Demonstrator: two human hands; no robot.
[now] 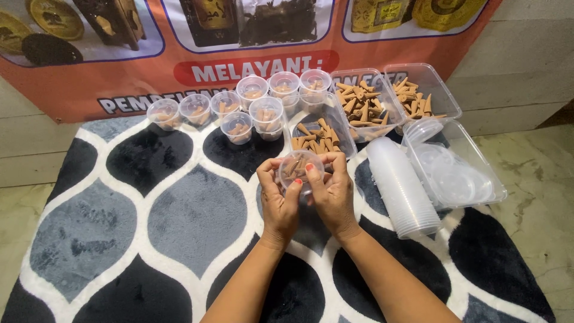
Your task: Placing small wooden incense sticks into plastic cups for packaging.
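— Cup (301, 169), small and clear with brown cones inside, sits mid-frame: who holds it?

— Both hands. The left hand (280, 203) and right hand (333, 196) have their fingers (267, 170) curled around it, thumbs on its lid.

— And farther off?

— A stack of cups (402, 188) lies to the right on the rug (179, 209); filled cups (239, 107) and trays of cones (365, 101) line the top.

Orange banner (119, 84) on the wall (pictures framed in blue, white lettering).
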